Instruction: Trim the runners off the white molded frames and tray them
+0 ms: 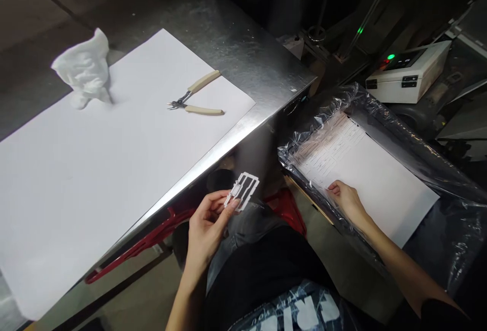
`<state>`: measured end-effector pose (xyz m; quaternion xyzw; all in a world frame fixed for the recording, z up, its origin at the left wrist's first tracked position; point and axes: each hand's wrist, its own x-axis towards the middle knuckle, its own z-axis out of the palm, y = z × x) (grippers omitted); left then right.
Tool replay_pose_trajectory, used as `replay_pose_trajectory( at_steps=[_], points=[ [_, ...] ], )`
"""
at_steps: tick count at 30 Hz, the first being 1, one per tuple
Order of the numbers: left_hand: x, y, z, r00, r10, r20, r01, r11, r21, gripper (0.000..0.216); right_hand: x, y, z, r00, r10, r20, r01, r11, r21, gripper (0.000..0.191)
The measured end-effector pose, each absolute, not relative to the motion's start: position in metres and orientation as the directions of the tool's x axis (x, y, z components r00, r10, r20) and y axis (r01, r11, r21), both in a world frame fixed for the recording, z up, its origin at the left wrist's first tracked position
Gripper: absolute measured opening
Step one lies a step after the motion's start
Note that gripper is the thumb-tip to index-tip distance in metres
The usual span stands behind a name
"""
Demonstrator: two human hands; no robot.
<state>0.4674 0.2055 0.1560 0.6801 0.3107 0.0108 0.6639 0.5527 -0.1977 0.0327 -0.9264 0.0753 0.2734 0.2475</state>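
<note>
My left hand point(211, 219) grips a thin white plastic frame point(242, 192) with cut-out openings, pinched between thumb and fingers in front of my lap. Out to the right, my right hand point(344, 196) reaches over a box lined with clear plastic film point(429, 156). Its fingers are drawn together at the left edge of a white sheet point(384, 184) in that box; whatever they may hold is too small to make out. Beyond the hand, rows of thin pale pieces point(329, 140) lie at the sheet's far end.
A metal table point(243, 41) carries a large white paper point(114, 168). On it lie spread side cutters point(196, 96) with cream handles and a crumpled white cloth point(85, 69). A red stool point(287, 209) stands below, and a light-coloured control box point(409, 74) with a green light sits at right.
</note>
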Motion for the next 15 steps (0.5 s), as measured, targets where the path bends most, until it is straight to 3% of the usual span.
replay_pose_trajectory(
  at_steps=[15],
  points=[
    [0.458,0.209,0.158,0.778,0.446,-0.443,0.428,0.139,0.893,0.056,0.566,-0.189,0.036,0.851,-0.012,-0.524,-0.314,-0.813,-0.490,0.030]
  ],
)
